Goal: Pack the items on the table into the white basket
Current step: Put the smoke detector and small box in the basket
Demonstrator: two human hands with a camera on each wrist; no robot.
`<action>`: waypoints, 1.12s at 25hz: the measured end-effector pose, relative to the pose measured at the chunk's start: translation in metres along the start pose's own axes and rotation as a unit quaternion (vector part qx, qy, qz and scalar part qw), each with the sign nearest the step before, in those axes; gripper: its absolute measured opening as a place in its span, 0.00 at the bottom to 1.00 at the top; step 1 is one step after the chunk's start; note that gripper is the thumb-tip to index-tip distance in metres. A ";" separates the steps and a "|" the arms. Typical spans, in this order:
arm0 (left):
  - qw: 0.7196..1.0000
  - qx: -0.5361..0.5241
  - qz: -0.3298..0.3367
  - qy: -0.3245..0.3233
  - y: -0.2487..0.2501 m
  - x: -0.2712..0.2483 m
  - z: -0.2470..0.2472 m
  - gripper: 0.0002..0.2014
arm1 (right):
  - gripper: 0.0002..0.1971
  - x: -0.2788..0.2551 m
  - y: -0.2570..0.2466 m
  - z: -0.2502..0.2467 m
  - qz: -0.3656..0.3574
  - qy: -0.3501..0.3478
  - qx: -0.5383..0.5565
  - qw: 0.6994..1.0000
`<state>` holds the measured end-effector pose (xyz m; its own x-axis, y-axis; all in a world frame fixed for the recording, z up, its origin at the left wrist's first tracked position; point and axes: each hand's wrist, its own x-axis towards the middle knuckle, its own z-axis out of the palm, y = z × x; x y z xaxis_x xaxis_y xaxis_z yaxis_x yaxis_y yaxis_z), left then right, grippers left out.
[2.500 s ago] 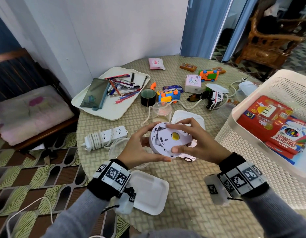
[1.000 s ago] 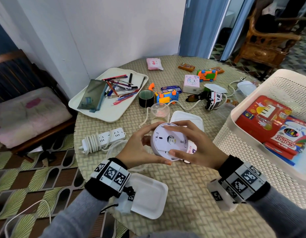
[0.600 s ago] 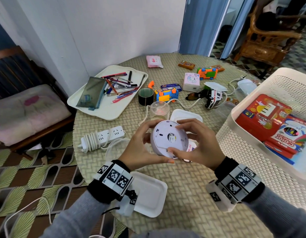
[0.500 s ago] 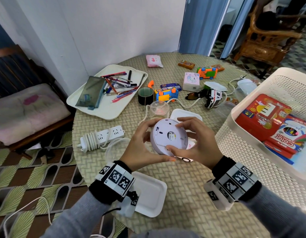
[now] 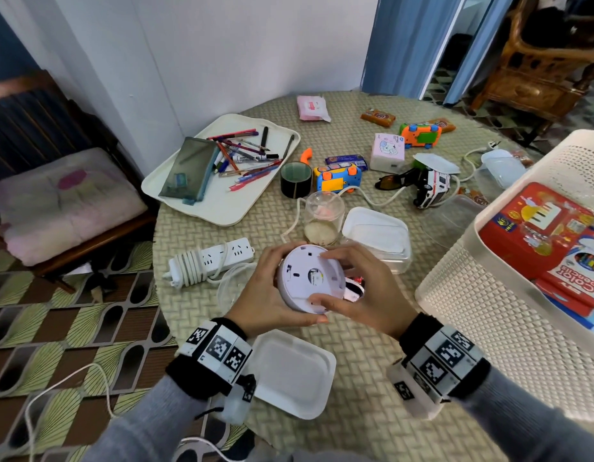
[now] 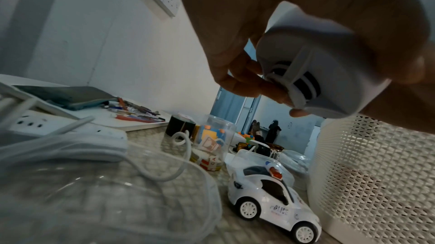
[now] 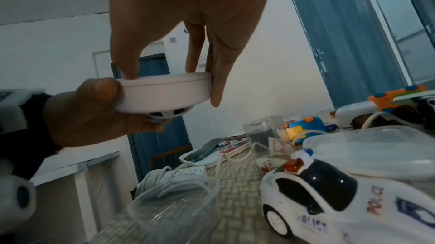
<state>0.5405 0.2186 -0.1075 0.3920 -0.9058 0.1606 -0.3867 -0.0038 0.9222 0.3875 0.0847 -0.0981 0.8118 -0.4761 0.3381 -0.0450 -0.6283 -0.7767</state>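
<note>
A round white smoke detector [image 5: 310, 278] is held above the table with its flat back facing up. My left hand [image 5: 265, 295] grips its left rim and underside; the left fingers [image 6: 244, 80] curl under its vented cap [image 6: 303, 84]. My right hand [image 5: 362, 295] pinches the same detector [image 7: 164, 91] from the right, thumb on the near edge and fingers on top. The white basket [image 5: 509, 315] stands to the right, holding a red box [image 5: 535, 228] and a coloured-pencil box [image 5: 579, 271]. A white toy police car [image 6: 270, 197] sits on the table right under the detector.
Around the hands lie a power strip [image 5: 209, 261], a clear tub [image 7: 174, 209], a white lid [image 5: 289, 371], a lidded container [image 5: 377, 235], a jar [image 5: 322, 218], toy cars, tape, sunglasses. A tray of pens [image 5: 222, 168] sits far left. A chair stands left of the table.
Both hands have turned the detector round between them, so its markings have rotated, and have lifted it slightly. It stays over the same spot of the table.
</note>
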 end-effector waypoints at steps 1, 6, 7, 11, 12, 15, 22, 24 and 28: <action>1.000 -0.011 -0.022 0.017 -0.005 -0.003 -0.005 0.51 | 0.29 0.004 0.002 0.006 0.028 -0.003 0.014 1.000; 0.993 -0.058 -0.088 0.050 -0.034 -0.010 -0.032 0.50 | 0.27 0.034 0.039 0.033 0.158 0.073 0.035 0.984; 0.991 -0.070 -0.101 0.054 -0.040 -0.009 -0.038 0.51 | 0.29 0.043 0.052 0.038 0.184 0.096 0.037 0.978; 0.987 -0.079 -0.124 0.059 -0.060 0.002 -0.058 0.52 | 0.42 0.083 0.098 0.057 0.283 0.168 0.047 0.943; 0.987 -0.077 -0.127 0.058 -0.062 0.005 -0.060 0.51 | 0.46 0.090 0.105 0.060 0.297 0.176 0.042 0.938; 0.986 -0.080 -0.133 0.054 -0.066 0.017 -0.069 0.50 | 0.52 0.111 0.124 0.068 0.324 0.193 0.049 0.925; 0.982 -0.109 -0.144 0.049 -0.073 0.033 -0.079 0.51 | 0.48 0.115 0.123 0.071 0.336 0.187 0.086 0.919; 0.982 -0.115 -0.142 0.042 -0.072 0.035 -0.081 0.52 | 0.45 0.112 0.111 0.067 0.316 0.196 0.093 0.923; 0.984 -0.118 -0.132 0.035 -0.063 0.035 -0.081 0.51 | 0.43 0.098 0.078 0.054 0.246 0.228 0.090 0.938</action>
<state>0.6461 0.2209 -0.1318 0.5122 -0.8552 -0.0792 -0.0629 -0.1293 0.9896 0.4944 0.0219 -0.1546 0.3836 -0.9204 0.0761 -0.2160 -0.1695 -0.9616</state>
